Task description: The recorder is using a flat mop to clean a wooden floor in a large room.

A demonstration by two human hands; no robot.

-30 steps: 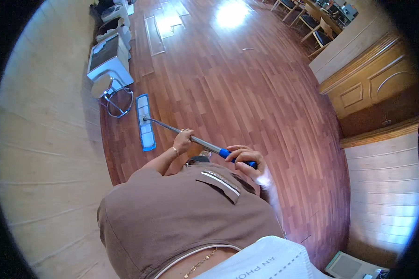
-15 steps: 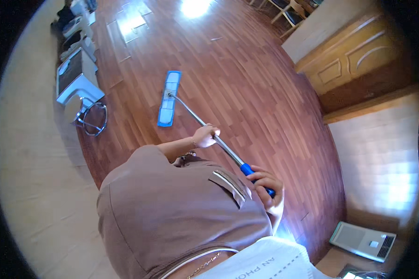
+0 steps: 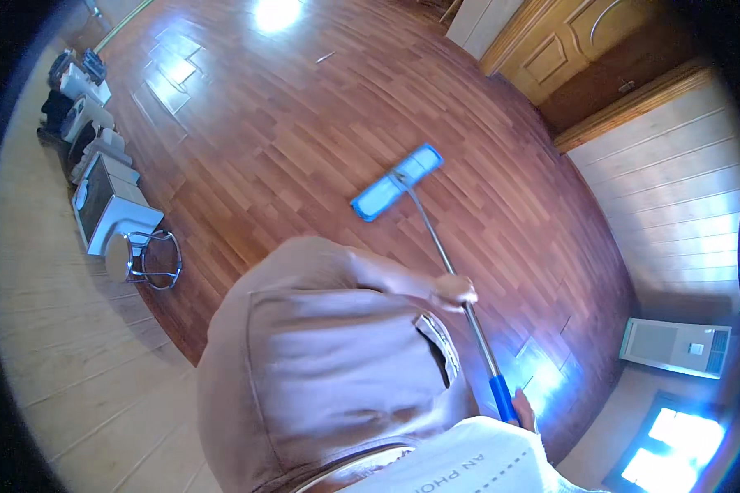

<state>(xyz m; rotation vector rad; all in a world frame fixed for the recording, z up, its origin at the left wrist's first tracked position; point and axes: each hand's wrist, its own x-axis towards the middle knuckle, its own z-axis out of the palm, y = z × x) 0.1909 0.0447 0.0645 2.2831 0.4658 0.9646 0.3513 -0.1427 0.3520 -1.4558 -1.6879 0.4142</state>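
Note:
A flat mop (image 3: 380, 197) with a long blue-and-white head rests on the wood floor, its head slanting up to the right. From the head a thin metal pole runs back toward me and ends in a blue grip (image 3: 501, 396). My left hand (image 3: 454, 292) is wrapped round the middle of the pole. Lower down, my right hand (image 3: 524, 409) is at the blue grip, close to my body; the white cloth at my chest hides part of it, though some fingers show against the handle.
Reddish wood-plank floor (image 3: 288, 156) spreads around the mop. Along the left wall stand a round chrome-legged stool (image 3: 160, 259), a white cabinet (image 3: 127, 214) and several other objects. On the right are a wooden door (image 3: 551, 62), a pale panelled wall (image 3: 658, 164) and a white boxy appliance (image 3: 674, 347).
The mop head has swung to the right and turned from nearly upright to a slant. Both hands have moved right and nearer to me with the pole. The view has shifted too.

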